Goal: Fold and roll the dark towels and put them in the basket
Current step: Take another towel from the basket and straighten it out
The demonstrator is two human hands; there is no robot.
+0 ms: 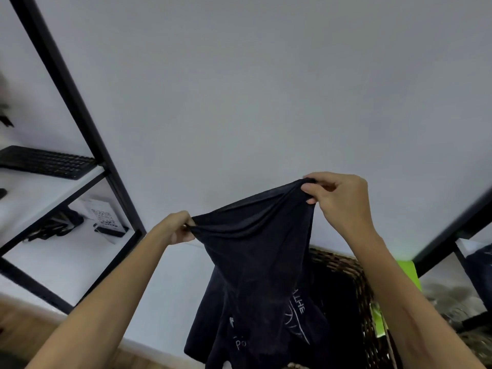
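Soft even light, blurred, warped edges

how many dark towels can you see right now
2. One dark towel hangs in the air, pinched by the left hand and the right hand. Another dark cloth shows at the right edge. The basket may hide more.

Left of the raised, gripping hands stands a black-framed shelf [80, 107] with white boards. A black keyboard [45, 161] lies on its upper board; a printed card [102, 215] and dark, blurred items lie on the lower.
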